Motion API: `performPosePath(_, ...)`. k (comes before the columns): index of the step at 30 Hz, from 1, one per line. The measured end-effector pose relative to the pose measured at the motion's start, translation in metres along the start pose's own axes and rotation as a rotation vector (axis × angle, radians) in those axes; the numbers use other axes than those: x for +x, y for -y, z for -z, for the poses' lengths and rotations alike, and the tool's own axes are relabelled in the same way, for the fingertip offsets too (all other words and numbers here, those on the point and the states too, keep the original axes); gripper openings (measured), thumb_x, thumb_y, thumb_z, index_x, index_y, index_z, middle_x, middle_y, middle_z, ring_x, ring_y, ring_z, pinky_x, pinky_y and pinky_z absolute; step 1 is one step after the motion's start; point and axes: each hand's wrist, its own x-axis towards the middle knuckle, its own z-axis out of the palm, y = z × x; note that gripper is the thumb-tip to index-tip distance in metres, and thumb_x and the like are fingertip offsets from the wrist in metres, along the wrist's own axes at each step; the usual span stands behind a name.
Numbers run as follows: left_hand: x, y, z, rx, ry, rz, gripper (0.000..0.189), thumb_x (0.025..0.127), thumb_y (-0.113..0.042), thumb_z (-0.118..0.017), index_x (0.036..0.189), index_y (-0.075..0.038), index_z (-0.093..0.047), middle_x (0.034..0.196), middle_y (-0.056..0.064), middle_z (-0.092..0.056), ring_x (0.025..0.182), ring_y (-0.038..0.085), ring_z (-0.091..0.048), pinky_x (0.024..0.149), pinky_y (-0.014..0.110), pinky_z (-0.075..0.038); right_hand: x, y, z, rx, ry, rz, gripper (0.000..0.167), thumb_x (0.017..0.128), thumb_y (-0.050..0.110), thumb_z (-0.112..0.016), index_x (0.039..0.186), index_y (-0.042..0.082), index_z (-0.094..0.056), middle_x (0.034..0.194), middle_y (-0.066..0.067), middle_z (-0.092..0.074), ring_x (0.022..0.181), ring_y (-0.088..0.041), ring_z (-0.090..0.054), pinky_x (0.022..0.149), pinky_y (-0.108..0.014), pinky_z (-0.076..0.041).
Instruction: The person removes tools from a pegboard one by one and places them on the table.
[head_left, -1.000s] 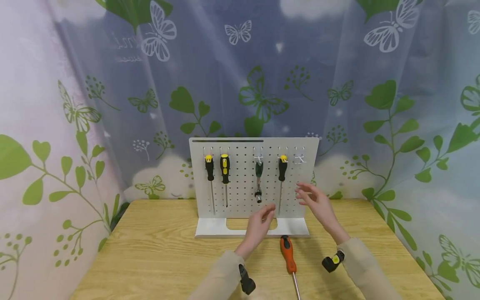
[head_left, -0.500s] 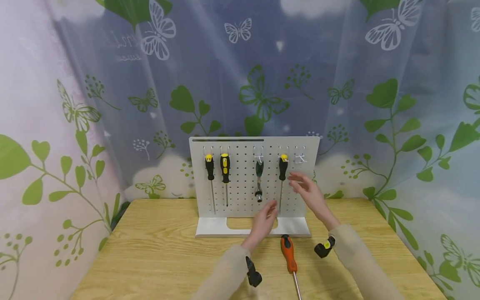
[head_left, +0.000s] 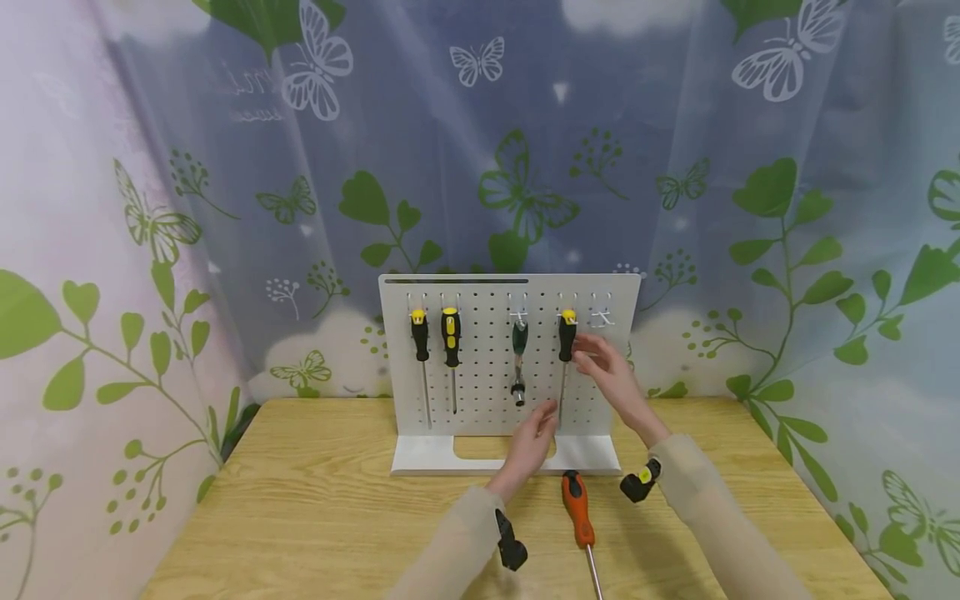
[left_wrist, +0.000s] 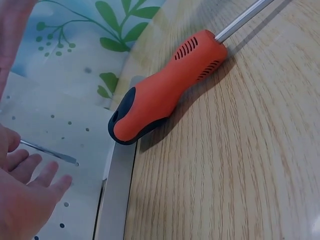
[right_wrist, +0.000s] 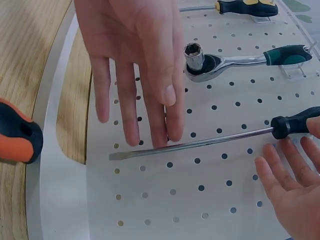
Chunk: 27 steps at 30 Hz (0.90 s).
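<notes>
A screwdriver with a black handle and yellow cap (head_left: 567,333) hangs on the right part of a white pegboard (head_left: 487,400). Beside its handle is my right hand (head_left: 611,379); in the right wrist view the thumb meets the handle's edge and the loosely extended fingers lie just below it. My left hand (head_left: 528,446) is low at the board, fingers extended close to the flat blade tip (right_wrist: 117,156); contact is hard to tell. An orange-and-black screwdriver (left_wrist: 160,95) lies on the table in front of the board's base.
A green-handled ratchet wrench (right_wrist: 225,62) with a socket hangs left of centre. Two yellow-and-black screwdrivers, one plain (head_left: 420,335) and one banded (head_left: 451,337), hang at the left. A bare hook (head_left: 602,318) is at the right. Wooden table (head_left: 300,500) below, patterned curtain (head_left: 480,167) behind.
My right hand has moved left and up to the hanging screwdriver's handle. My left hand has shifted slightly right and up, towards the blade tip. The tools stay in place.
</notes>
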Motion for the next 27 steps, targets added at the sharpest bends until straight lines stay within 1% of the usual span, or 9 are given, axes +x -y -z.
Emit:
performPosePath(6,0.001,-0.003,0.000,-0.017,0.028,-0.011,0.043,0.110,-0.018,-0.041,0.150,-0.001,-0.044,0.149,0.016,-0.052,0.137,0.033,-0.049,0.113,0.045,-0.043,0.002,0.003,-0.002,0.022,-0.005,-0.022,0.047,0.107,0.017,-0.053,0.148,-0.004,-0.042,0.144,-0.027,-0.049,0.130,-0.042,-0.051,0.098,-0.022,-0.053)
performPosePath(11,0.001,-0.005,-0.003,-0.034,0.018,-0.025,0.039,0.110,-0.017,-0.043,0.145,0.000,-0.050,0.141,0.016,-0.059,0.131,0.033,-0.055,0.110,0.046,-0.047,0.001,0.005,-0.003,0.010,-0.014,-0.043,0.050,0.107,0.018,-0.054,0.149,-0.004,-0.040,0.144,-0.028,-0.049,0.127,-0.041,-0.053,0.097,-0.024,-0.055)
performPosePath(13,0.001,-0.006,-0.004,-0.046,0.005,-0.023,0.037,0.109,-0.017,-0.044,0.142,-0.001,-0.054,0.138,0.016,-0.061,0.126,0.032,-0.059,0.107,0.046,-0.050,0.001,0.006,-0.003,0.009,-0.021,-0.054,0.050,0.106,0.018,-0.055,0.149,-0.004,-0.040,0.143,-0.028,-0.050,0.126,-0.041,-0.054,0.095,-0.023,-0.055)
performPosePath(16,0.000,-0.009,-0.006,-0.079,-0.016,-0.002,0.034,0.108,-0.016,-0.047,0.136,-0.001,-0.060,0.131,0.016,-0.065,0.118,0.029,-0.065,0.099,0.046,-0.055,0.001,0.007,-0.004,0.012,-0.023,-0.068,0.051,0.105,0.017,-0.057,0.148,-0.004,-0.040,0.142,-0.028,-0.050,0.125,-0.042,-0.055,0.093,-0.021,-0.055)
performPosePath(19,-0.001,-0.011,-0.007,-0.111,-0.028,0.024,0.030,0.107,-0.016,-0.052,0.130,-0.001,-0.064,0.125,0.015,-0.069,0.110,0.026,-0.069,0.092,0.042,-0.059,0.001,0.008,-0.005,0.010,-0.032,-0.072,0.051,0.104,0.016,-0.059,0.148,-0.004,-0.041,0.141,-0.028,-0.052,0.122,-0.040,-0.056,0.089,-0.018,-0.055)
performPosePath(21,-0.003,-0.013,-0.007,-0.123,-0.028,0.033,0.028,0.106,-0.015,-0.055,0.127,0.000,-0.065,0.122,0.015,-0.069,0.107,0.025,-0.070,0.089,0.036,-0.060,0.001,0.009,-0.005,0.006,-0.038,-0.073,0.051,0.104,0.015,-0.060,0.148,-0.004,-0.042,0.139,-0.029,-0.053,0.119,-0.035,-0.059,0.088,-0.017,-0.054)
performPosePath(24,-0.003,-0.014,-0.008,-0.144,-0.032,0.038,0.026,0.103,-0.013,-0.059,0.124,0.001,-0.066,0.117,0.014,-0.071,0.104,0.022,-0.070,0.085,0.028,-0.060,0.002,0.010,-0.005,0.003,-0.044,-0.086,0.051,0.103,0.016,-0.060,0.147,-0.003,-0.044,0.137,-0.028,-0.055,0.111,-0.018,-0.062,0.088,-0.017,-0.054)
performPosePath(27,-0.003,-0.014,-0.009,-0.157,-0.050,0.035,0.024,0.100,-0.011,-0.063,0.120,0.003,-0.066,0.112,0.013,-0.071,0.100,0.019,-0.070,0.083,0.026,-0.060,0.003,0.012,-0.006,0.010,-0.042,-0.088,0.050,0.103,0.015,-0.061,0.147,-0.003,-0.044,0.136,-0.028,-0.055,0.102,-0.002,-0.060,0.095,-0.027,-0.056)
